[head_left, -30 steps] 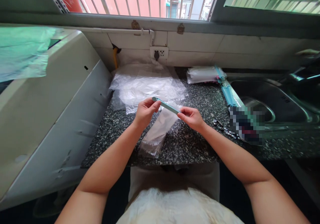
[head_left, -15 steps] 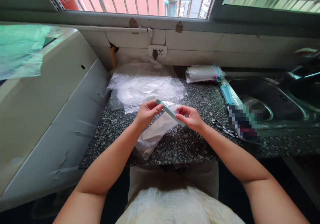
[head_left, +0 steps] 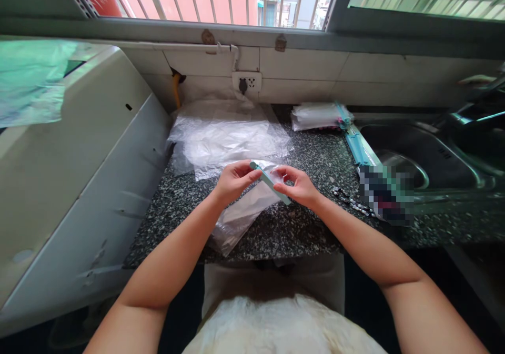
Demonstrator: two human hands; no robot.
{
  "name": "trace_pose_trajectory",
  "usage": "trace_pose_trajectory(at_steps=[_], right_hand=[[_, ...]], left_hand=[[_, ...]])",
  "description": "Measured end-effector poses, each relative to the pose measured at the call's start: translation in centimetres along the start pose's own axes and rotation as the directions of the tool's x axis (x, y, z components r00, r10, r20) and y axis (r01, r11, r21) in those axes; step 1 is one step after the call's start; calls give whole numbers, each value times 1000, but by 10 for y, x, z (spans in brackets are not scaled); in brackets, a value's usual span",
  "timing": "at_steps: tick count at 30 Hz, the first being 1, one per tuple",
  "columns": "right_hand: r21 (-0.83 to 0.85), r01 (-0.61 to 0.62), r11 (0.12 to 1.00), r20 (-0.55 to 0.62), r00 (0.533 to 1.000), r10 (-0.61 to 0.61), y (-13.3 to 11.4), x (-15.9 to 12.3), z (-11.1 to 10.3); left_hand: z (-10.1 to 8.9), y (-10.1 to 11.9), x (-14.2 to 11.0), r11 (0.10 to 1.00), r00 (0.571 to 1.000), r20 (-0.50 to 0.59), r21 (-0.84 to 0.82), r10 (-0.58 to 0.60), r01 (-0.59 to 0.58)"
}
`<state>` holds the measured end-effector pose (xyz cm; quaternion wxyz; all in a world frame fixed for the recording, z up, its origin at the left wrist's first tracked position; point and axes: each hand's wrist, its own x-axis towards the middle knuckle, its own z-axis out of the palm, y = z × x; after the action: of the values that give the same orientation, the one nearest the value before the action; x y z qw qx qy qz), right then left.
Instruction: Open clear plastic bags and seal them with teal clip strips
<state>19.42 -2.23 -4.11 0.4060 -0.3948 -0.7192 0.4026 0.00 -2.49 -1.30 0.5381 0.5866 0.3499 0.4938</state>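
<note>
2 hands met above the front edge of the granite countertop (head_left: 315, 159). The left hand (head_left: 233, 181) pinched the upper end of a teal sealing strip (head_left: 270, 182), fingers closed on it; the right hand (head_left: 299, 186) pinched its lower end. A clear plastic bag (head_left: 240, 214) hung from the strip. Loose plastic sheets (head_left: 229, 138) lay by the back edge, a steel sink (head_left: 426, 149) at the right.

Both forearms reach forward, left hand (head_left: 232, 180) and right hand (head_left: 300, 186) pinched, nearly meeting.
</note>
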Motion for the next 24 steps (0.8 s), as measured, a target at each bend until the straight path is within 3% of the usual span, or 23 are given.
trace_pose_trajectory(at_steps=[8, 24], right_hand=[[45, -18, 999, 105, 994, 13, -7, 1, 0], [-84, 108, 991, 93, 991, -101, 0, -1, 2]], left_hand=[[-2, -2, 1, 999, 1000, 13, 30, 20, -21], [-5, -10, 1, 993, 999, 22, 118, 25, -27]])
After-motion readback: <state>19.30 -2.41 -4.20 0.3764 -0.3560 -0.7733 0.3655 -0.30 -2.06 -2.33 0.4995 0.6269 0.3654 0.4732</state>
